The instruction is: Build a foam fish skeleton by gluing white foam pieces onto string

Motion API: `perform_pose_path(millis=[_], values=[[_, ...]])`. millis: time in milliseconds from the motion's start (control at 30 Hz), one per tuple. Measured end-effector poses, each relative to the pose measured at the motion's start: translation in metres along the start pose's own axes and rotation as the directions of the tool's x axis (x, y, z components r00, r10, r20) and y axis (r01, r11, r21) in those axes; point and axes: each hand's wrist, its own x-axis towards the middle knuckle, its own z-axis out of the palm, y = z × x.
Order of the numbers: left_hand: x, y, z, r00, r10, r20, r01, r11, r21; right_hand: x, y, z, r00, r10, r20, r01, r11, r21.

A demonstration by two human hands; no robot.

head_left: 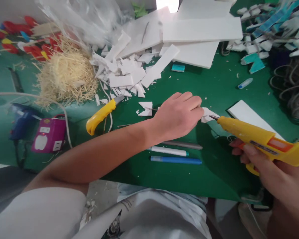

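My left hand [180, 114] is closed, palm down, low over the green table. It grips a thin stick [154, 109], whose middle is hidden beneath the fingers. A notched white foam piece [147, 109] is at the stick's left end. On the other side, a pointed white foam piece [208, 115] shows just past my fingertips. My right hand [276, 176] is wrapped around the handle of a yellow hot glue gun [249, 132]. The gun's metal nozzle points left and is at the right foam piece; whether they touch I cannot tell.
A yellow utility knife [101, 116] lies left of my hand. Nearer me are a blue pen [176, 160], a white pen [169, 151] and a grey rod [183, 144]. White foam scraps [127, 71], a straw heap [67, 73] and a purple power adapter [49, 134] lie beyond and left.
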Motion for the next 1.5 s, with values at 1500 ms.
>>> perform_pose_path(millis=[1500], values=[[0.001, 0.000, 0.008, 0.990, -0.013, -0.140, 0.024, 0.997, 0.076, 0.003, -0.003, 0.005, 0.978, -0.209, -0.002, 0.208, 0.973, -0.098]])
